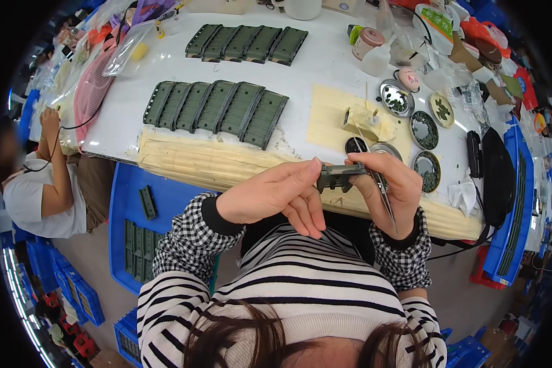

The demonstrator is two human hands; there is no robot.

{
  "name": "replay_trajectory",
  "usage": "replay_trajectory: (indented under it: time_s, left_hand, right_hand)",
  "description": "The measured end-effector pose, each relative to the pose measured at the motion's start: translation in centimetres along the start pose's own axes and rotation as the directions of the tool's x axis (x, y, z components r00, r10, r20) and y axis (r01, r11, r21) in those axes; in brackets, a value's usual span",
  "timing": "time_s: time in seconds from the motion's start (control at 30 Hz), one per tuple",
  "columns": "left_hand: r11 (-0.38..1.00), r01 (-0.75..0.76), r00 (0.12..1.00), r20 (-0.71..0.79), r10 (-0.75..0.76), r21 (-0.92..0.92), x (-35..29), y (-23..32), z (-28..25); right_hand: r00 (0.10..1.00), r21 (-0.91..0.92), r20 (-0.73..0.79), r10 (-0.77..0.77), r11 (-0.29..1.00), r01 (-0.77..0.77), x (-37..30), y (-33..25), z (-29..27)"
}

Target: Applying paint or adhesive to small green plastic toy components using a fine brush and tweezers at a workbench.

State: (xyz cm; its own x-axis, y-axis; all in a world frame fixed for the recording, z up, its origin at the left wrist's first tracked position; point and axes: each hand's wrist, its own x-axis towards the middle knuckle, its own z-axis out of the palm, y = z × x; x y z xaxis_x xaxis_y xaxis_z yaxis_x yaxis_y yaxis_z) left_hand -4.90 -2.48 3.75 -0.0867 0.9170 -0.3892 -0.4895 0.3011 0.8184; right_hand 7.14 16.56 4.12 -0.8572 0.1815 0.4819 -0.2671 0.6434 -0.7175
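We look down at a narrow green part (334, 180), raised in front of the striped top, just past the near edge of the white table (227, 72). Its long axis runs roughly left to right, across the wearer's front, and both hands come at it from its 2 ends.

The right hand (402, 193) is the nearer: we see its thumb and index finger pinching the part's right end. The same hand also keeps a pair of slim metal tweezers (384, 195) tucked along the palm. They slant from the far side down toward the wrist, so their line crosses the part's long axis rather than following it.

The left hand (273, 193) lies to the left, palm turned toward the part, thumb up and the other fingers loosely bent below. Its thumb tip sits right at the part's left end; we cannot tell whether it touches or stands just clear.

From the right hand, the round dishes (439, 178) of small green pieces (427, 175) lie beyond and to the right, so in our judgement that hand is better placed to reach them. The 2 rows of green parts (227, 107) lie beyond the left hand, well apart from the held part.
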Motion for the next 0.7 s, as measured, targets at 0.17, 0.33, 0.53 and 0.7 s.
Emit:
replay_trajectory:
  time_s: [0.17, 0.33, 0.53, 0.7]
  left_hand:
    - [0.998, 0.005, 1.000, 0.002, -0.006, 0.067, 0.1, 0.2, -0.2]
    - [0.896, -0.212, 0.961, -0.084, 0.264, 0.391, 0.0, 0.1, -0.4]
    - [0.349, -0.581, 0.486, -0.030, 0.873, 0.736, 2.5, -1.8, 0.3]
    - [0.667, -0.494, 0.659, -0.260, 0.705, 0.558, 1.5, -2.7, 0.5]
  right_hand:
    - [1.000, -0.009, -0.011, -0.023, 1.000, 0.023, -0.3, 0.2, 0.1]
    - [0.998, 0.011, -0.059, -0.033, 0.999, 0.034, -0.6, 0.2, 0.3]
    - [0.997, 0.025, -0.068, -0.044, 0.999, 0.046, -1.2, -0.1, 0.9]
    - [0.997, 0.102, -0.073, -0.029, 0.994, 0.036, -1.5, 0.0, -0.6]
